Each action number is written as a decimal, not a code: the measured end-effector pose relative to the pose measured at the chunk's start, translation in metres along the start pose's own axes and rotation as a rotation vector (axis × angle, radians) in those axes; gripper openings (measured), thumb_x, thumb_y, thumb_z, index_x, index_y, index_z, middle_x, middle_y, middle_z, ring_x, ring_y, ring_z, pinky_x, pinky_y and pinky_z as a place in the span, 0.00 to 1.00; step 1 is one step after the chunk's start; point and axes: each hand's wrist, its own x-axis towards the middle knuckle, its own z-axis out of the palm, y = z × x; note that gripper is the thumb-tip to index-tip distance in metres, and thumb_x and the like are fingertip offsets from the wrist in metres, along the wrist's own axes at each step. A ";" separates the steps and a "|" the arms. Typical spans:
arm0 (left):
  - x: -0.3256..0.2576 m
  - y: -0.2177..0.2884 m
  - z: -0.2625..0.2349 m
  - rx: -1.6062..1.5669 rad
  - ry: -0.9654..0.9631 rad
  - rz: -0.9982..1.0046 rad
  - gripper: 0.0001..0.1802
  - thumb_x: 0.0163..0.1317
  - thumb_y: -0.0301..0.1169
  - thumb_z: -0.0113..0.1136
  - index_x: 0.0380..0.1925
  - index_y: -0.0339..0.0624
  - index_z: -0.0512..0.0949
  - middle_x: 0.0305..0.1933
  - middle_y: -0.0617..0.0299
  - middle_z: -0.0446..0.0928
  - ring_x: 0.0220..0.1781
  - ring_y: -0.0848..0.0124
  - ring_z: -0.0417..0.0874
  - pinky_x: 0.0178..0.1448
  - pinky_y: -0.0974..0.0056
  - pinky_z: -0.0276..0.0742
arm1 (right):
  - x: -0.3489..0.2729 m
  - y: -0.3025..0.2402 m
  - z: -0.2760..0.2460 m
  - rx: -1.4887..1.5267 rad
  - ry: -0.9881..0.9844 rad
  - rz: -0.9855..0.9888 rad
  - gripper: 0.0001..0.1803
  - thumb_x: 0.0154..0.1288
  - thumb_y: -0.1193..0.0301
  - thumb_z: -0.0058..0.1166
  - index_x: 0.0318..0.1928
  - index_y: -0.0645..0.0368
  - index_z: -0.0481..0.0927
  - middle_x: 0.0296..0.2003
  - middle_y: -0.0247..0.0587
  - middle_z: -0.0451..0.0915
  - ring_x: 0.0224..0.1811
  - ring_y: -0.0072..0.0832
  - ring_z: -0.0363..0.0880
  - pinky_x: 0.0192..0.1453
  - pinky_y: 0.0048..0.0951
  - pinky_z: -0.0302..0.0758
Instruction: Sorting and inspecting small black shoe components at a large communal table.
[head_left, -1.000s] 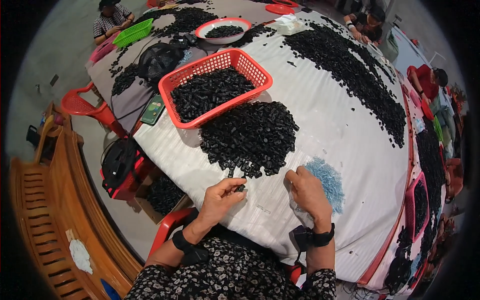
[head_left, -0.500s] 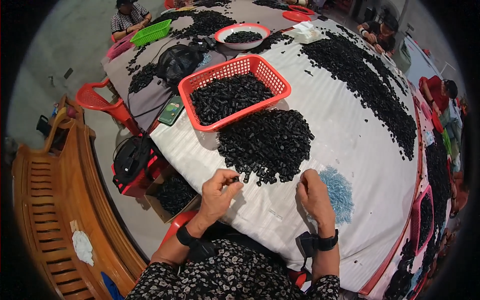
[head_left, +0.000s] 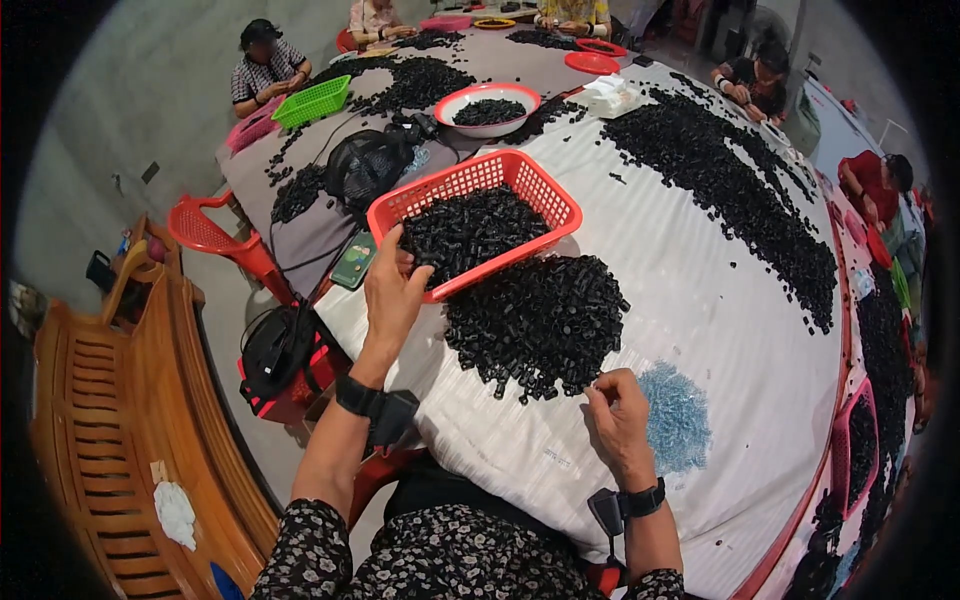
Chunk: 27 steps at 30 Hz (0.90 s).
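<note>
My left hand point(head_left: 392, 300) reaches over the near left corner of a red plastic basket point(head_left: 560, 232). Its thumb and fingers are apart, and I see nothing held between them. Small black plastic parts point(head_left: 475, 228) fill the basket. Just in front of it, a loose pile of small black ring-like pieces point(head_left: 540, 325) lies on the white cloth. At the pile's near right edge, my right hand point(head_left: 622, 420) has thumb and forefinger pinched together; whatever is between them is too small to name. Beside that hand lies a patch of tiny clear bluish pieces point(head_left: 676, 415).
A white, red-rimmed basin point(head_left: 520, 95) and a black mesh bag point(head_left: 362, 165) stand beyond the basket. A phone-like device point(head_left: 354, 260) lies to its left. More black parts point(head_left: 720, 175) spread at right. Several people sit around the table. A wooden bench point(head_left: 150, 430) stands at left.
My left hand has moved from the pile's near edge up to the basket's corner, and its pinch has opened. The right hand has shifted slightly down. The whole view has tilted a little.
</note>
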 end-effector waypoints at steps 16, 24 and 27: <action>-0.079 0.005 0.035 0.288 -0.559 0.407 0.13 0.44 0.19 0.62 0.32 0.37 0.73 0.36 0.54 0.70 0.39 0.57 0.70 0.42 0.59 0.68 | -0.001 0.010 0.001 0.037 0.168 0.043 0.07 0.57 0.77 0.56 0.36 0.62 0.74 0.25 0.37 0.73 0.22 0.22 0.70 0.27 0.23 0.69; -0.090 0.025 0.026 0.069 -0.474 0.352 0.09 0.51 0.19 0.59 0.33 0.36 0.74 0.29 0.59 0.73 0.31 0.64 0.73 0.34 0.64 0.69 | 0.002 0.006 -0.002 0.043 0.184 0.024 0.06 0.57 0.78 0.54 0.36 0.63 0.74 0.25 0.37 0.72 0.24 0.24 0.71 0.28 0.23 0.69; -0.092 0.048 0.017 -0.571 -0.765 -0.403 0.05 0.59 0.23 0.54 0.36 0.35 0.75 0.33 0.65 0.76 0.34 0.79 0.75 0.41 0.72 0.73 | 0.001 0.008 0.001 0.134 0.162 0.016 0.05 0.59 0.77 0.53 0.36 0.63 0.74 0.24 0.34 0.72 0.23 0.21 0.70 0.27 0.22 0.68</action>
